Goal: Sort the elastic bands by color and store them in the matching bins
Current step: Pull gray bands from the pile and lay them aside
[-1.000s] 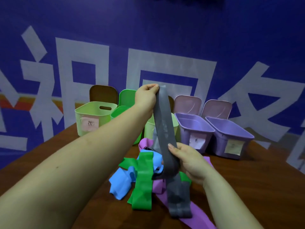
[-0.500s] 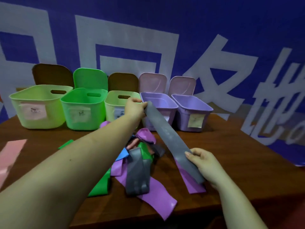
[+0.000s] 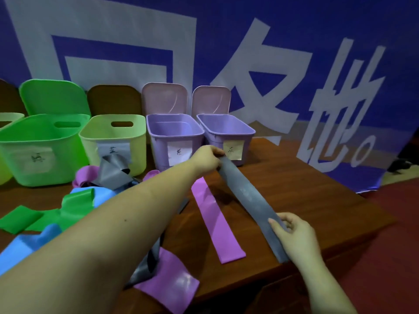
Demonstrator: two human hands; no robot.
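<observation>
Fingers of both my hands pinch the grey band (image 3: 248, 196), now lowered toward the purple bin (image 3: 226, 130) just beyond my left hand (image 3: 207, 158); binning it comes next.

A brown wooden table (image 3: 294, 177) carries everything. At its far edge, from 10 to 12 o'clock, four bins stand in a row: a bright green bin (image 3: 43, 150), a pale green bin (image 3: 113, 141) and two purple bins (image 3: 174, 137), (image 3: 226, 132). Loose bands lie on the top: a purple band (image 3: 215, 223) flat near the centre, green bands (image 3: 45, 216) and blue bands (image 3: 27, 245) at 9 o'clock, and a purple band (image 3: 172, 282) over the near edge at 6 o'clock.
</observation>
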